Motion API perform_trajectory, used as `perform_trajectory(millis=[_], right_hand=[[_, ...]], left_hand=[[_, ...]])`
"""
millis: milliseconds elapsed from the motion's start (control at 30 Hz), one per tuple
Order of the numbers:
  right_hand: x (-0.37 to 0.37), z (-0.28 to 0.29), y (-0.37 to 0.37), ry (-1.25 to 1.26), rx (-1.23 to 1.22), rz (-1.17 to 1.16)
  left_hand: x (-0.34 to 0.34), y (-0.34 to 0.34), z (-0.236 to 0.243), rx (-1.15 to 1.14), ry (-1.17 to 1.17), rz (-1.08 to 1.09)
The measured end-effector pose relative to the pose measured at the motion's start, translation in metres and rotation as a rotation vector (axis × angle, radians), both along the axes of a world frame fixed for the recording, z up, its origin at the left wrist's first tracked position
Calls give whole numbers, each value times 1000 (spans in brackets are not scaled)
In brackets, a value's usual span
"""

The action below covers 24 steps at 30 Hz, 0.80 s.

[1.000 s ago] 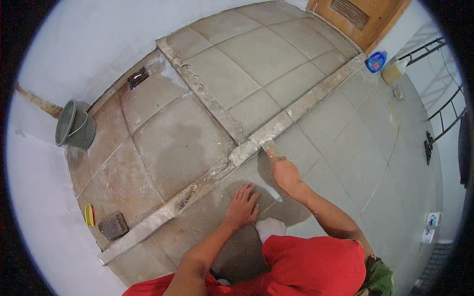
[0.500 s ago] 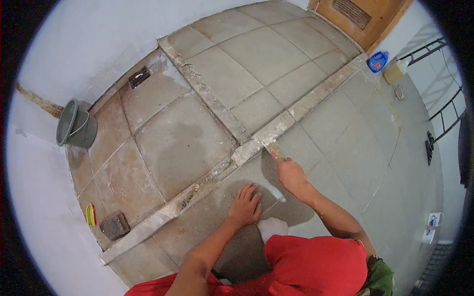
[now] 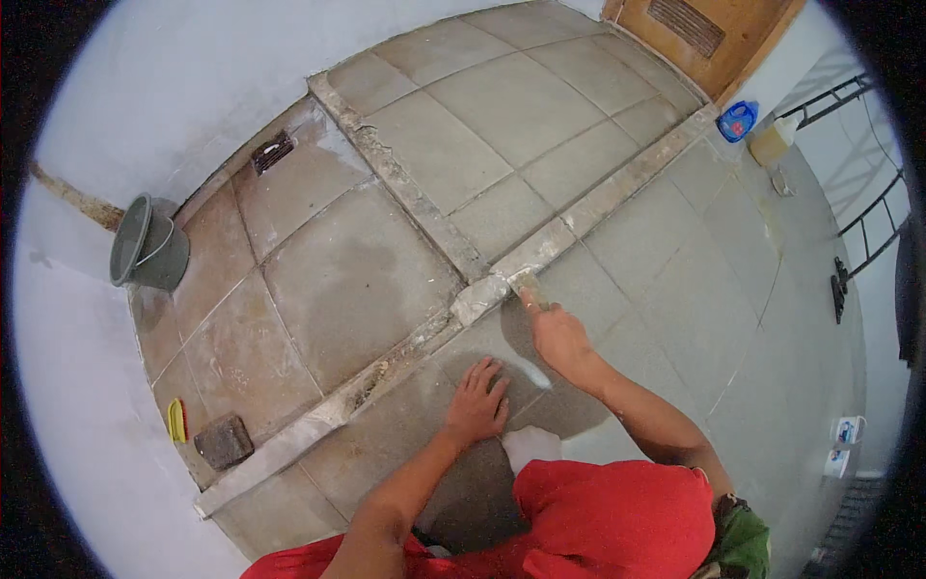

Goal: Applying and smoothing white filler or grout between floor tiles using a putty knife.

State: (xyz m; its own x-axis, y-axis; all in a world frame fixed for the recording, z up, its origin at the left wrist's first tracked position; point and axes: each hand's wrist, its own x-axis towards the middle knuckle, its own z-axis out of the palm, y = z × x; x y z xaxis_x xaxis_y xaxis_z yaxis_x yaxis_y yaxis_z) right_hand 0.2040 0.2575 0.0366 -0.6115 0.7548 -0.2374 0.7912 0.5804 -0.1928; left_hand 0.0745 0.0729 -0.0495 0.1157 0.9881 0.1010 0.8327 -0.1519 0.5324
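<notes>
My right hand (image 3: 559, 338) grips a small scraper (image 3: 531, 289), its blade against the pale, crusted patch (image 3: 482, 295) where two low concrete ridges meet on the tiled floor (image 3: 367, 289). My left hand (image 3: 478, 403) rests palm down on the tiles below the long ridge (image 3: 625, 174), fingers spread and holding nothing. Pale, rough material shows along both ridges.
A grey bucket (image 3: 148, 251), yellow brush (image 3: 177, 421), dark block (image 3: 224, 441) and floor drain (image 3: 273, 151) are at left. Blue bottle (image 3: 737, 120), yellowish jug (image 3: 772, 145), black ladder (image 3: 868, 241) and white container (image 3: 843, 444) are at right. A wooden door (image 3: 704, 39) stands behind.
My right hand and scraper have made slight back-and-forth shifts at the ridge junction. My left hand stays in nearly the same spot.
</notes>
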Motion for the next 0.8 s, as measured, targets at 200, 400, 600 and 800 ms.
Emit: perform_trajectory(millis=[200, 400, 600, 800], right_hand=[[9, -2, 3, -20, -32, -47], [8, 5, 3, -68, -25, -8], [13, 3, 0, -69, -3, 3], [6, 11, -2, -101, -13, 16]], left_hand=[[2, -2, -3, 13, -40, 21], [0, -2, -1, -15, -1, 14], [1, 2, -1, 8, -28, 15], [-1, -1, -6, -22, -25, 13]])
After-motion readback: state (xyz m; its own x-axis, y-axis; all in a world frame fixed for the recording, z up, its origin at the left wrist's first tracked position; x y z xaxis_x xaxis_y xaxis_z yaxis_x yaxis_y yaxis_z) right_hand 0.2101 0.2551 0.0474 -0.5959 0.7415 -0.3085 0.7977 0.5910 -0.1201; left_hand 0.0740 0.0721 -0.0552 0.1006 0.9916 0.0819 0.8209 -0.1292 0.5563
